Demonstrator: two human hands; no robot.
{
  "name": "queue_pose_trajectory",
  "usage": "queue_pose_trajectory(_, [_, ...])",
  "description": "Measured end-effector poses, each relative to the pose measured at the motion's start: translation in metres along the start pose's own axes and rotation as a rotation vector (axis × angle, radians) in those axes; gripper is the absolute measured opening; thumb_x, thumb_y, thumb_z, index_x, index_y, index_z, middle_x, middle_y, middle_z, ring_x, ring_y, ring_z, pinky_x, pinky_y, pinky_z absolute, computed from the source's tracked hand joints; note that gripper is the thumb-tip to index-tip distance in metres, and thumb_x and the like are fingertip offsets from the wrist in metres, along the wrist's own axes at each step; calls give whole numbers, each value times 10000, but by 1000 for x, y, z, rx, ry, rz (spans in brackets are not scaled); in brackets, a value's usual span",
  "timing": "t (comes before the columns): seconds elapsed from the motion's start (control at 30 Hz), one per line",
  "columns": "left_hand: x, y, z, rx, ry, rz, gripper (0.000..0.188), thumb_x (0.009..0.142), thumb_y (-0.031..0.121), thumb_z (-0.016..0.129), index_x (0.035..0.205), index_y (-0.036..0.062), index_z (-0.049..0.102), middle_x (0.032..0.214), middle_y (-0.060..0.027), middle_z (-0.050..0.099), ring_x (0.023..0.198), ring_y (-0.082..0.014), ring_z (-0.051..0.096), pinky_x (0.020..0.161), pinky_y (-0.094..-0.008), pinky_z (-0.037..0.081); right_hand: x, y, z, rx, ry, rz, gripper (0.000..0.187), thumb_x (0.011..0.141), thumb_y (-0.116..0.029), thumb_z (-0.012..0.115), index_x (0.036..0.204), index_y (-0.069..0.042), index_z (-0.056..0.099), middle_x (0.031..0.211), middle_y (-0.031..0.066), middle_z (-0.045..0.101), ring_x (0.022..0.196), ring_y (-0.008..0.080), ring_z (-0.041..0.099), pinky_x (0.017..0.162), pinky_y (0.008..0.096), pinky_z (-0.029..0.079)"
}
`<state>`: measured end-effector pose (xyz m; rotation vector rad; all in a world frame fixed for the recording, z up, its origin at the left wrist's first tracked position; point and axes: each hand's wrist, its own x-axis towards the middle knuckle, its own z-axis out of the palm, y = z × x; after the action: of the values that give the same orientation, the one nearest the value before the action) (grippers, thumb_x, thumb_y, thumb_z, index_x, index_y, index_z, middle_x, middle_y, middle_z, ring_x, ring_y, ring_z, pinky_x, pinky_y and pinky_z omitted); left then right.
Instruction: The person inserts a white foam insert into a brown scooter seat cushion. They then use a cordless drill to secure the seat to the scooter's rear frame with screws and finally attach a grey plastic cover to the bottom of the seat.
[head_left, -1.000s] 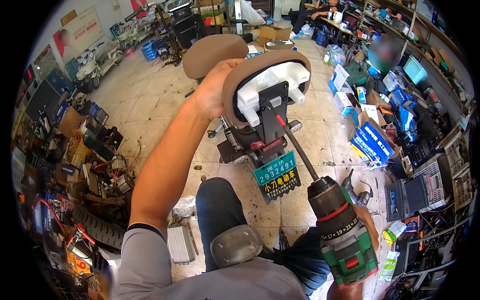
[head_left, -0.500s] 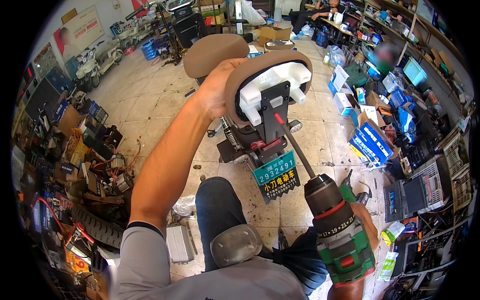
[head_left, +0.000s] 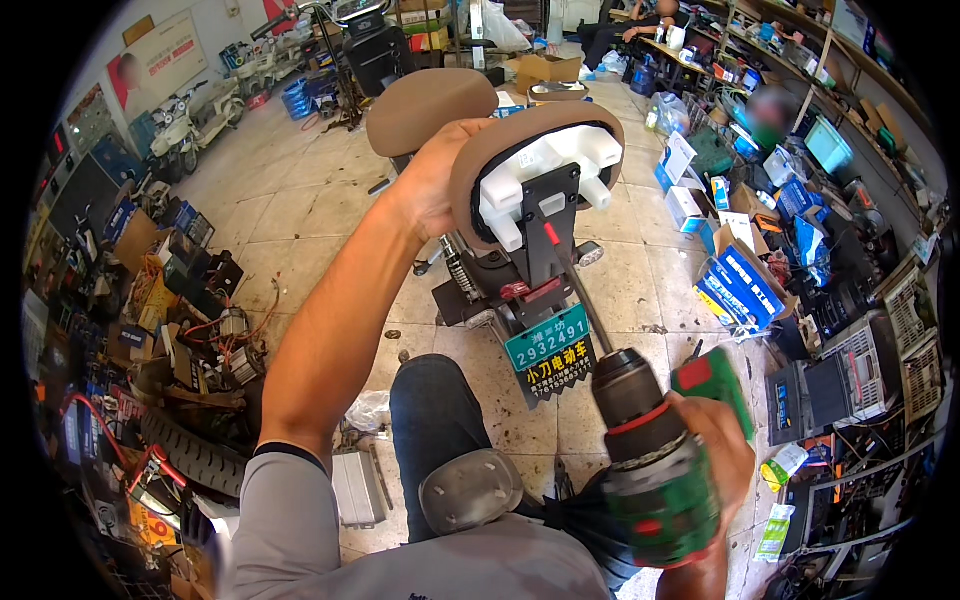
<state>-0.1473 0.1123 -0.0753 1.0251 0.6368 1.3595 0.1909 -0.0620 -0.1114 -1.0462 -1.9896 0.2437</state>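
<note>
My left hand (head_left: 432, 180) grips the left side of a brown padded seat backrest (head_left: 535, 122), whose white plastic back (head_left: 545, 155) faces me. A black metal bracket (head_left: 553, 205) runs from the backrest down to the rear of a two-wheeler with a brown saddle (head_left: 430, 103) beyond it. In my right hand (head_left: 722, 455) is a green and black cordless drill (head_left: 655, 440), slightly blurred. Its long bit (head_left: 597, 318) reaches up to the bracket and ends in a red tip (head_left: 551, 233). Whether the tip touches the bracket I cannot tell.
Below the bracket hang a teal number plate (head_left: 548, 337) and a dark mud flap (head_left: 552, 372). Boxes (head_left: 742, 285) and parts line the right side. Tools, cables and a tyre (head_left: 195, 450) crowd the left. A person (head_left: 632, 28) sits at the back right.
The drill has swung left and slightly downward, with its bit now steeper. More of my right hand shows. My left hand and the backrest look almost unmoved.
</note>
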Motion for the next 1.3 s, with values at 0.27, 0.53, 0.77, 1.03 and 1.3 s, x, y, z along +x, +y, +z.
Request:
queue_pose_trajectory(0.27, [-1, -2, 2, 27, 63, 59, 236, 1047, 156, 592, 1138, -25, 712, 973, -103, 760, 751, -137, 722, 649, -269, 604, -11, 11, -9, 197, 91, 238, 291, 865, -38, 822, 1149, -34, 754, 1178, 67, 683, 983, 147, 662, 840, 287, 542])
queue_pose_trajectory(0.53, [-89, -44, -83, -87, 217, -195, 153, 1032, 145, 551, 1078, 5, 594, 861, -20, 549, 663, -99, 472, 467, -215, 334, -131, 138, -89, -217, 396, 290, 386, 915, -153, 759, 1248, -4, 631, 1134, 74, 681, 972, 189, 662, 815, 361, 536])
queue_pose_trajectory(0.77, [-183, -101, -72, -221, 505, -276, 275, 969, 69, 566, 1220, -44, 561, 1025, -97, 591, 880, -209, 598, 635, -237, 495, -310, 301, -61, 45, 634, 966, 327, 806, -13, 762, 1122, -22, 675, 966, 42, 666, 828, 187, 625, 783, 335, 517])
queue_pose_trajectory(1.03, [-195, -148, -11, -166, 324, -452, 421, 853, -39, 513, 1264, -73, 597, 1206, -188, 671, 1135, -324, 676, 987, -374, 558, -575, 334, 83, 992, 1107, 1761, 215, 893, -77, 619, 1102, -67, 672, 892, 90, 660, 780, 282, 697, 656, 463, 594])
queue_pose_trajectory(1.3, [-180, -178, 23, -230, 168, -666, 323, 996, 95, 542, 1254, -83, 618, 1308, -246, 659, 1195, -367, 667, 1052, -423, 537, -629, 314, 153, 1173, 1168, 2199, 200, 926, -124, 607, 1111, -79, 668, 903, 106, 673, 786, 283, 699, 672, 465, 593])
